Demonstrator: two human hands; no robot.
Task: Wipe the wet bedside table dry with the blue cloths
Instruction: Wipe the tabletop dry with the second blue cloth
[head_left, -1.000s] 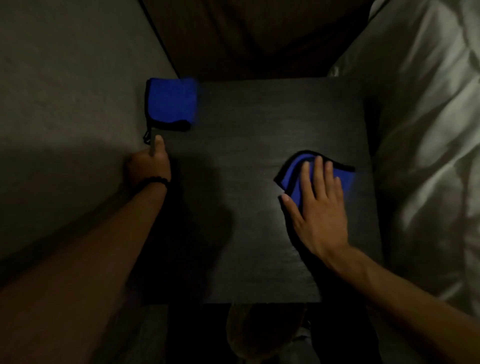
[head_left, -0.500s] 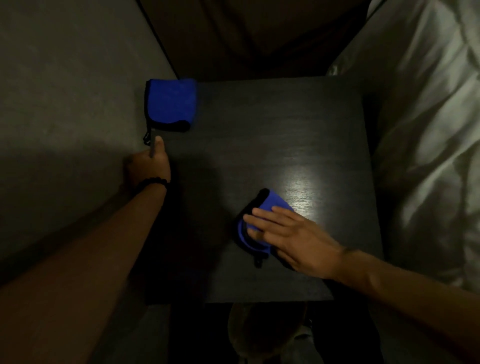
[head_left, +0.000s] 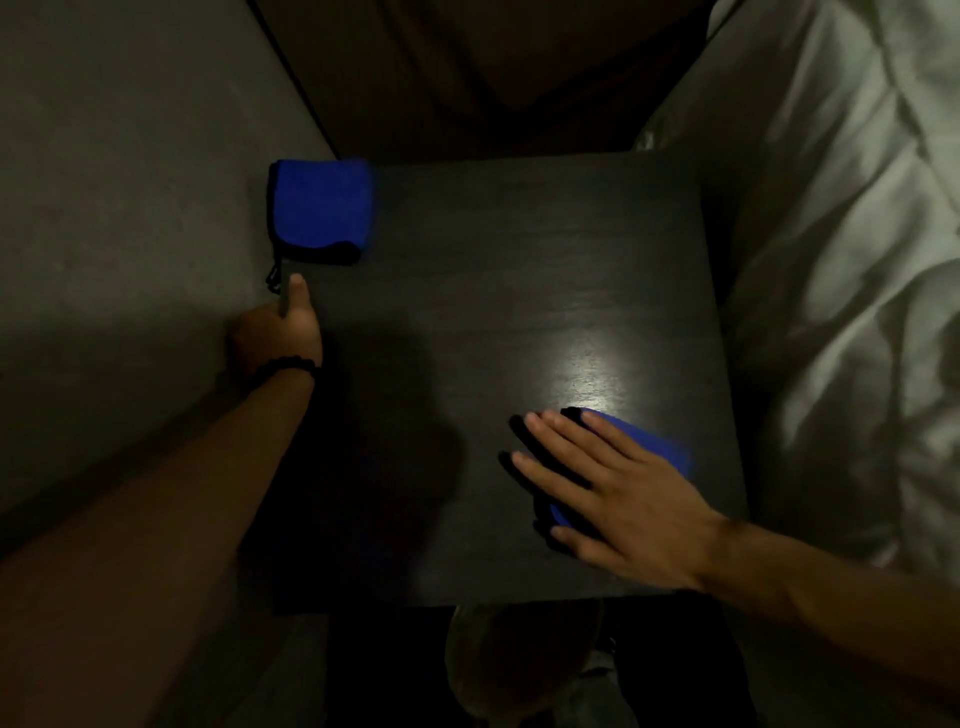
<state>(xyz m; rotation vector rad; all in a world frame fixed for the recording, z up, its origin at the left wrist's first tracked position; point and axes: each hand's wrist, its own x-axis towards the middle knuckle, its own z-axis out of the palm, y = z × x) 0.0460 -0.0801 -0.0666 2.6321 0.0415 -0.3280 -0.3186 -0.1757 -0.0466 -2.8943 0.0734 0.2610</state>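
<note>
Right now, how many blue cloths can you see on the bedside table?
2. One folded blue cloth sits at the table's far left corner, untouched. The other blue cloth lies near the front right, pressed flat under the right hand, partly hidden.

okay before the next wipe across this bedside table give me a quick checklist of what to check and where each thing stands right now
1. Right hand flat on the cloth, pressing it to the table: ok.
2. Left hand bracing the table at its left edge, thumb on top: ok.
3. Path toward the far side free of objects: ok, only bare tabletop ahead.
4. Spare cloth within reach, folded on the far left corner: ok.
5. Wet patches left: cannot tell, the light is dim and shows only one bright glare spot.
6. Cloth clear of the bedding on the right: ok.
</note>
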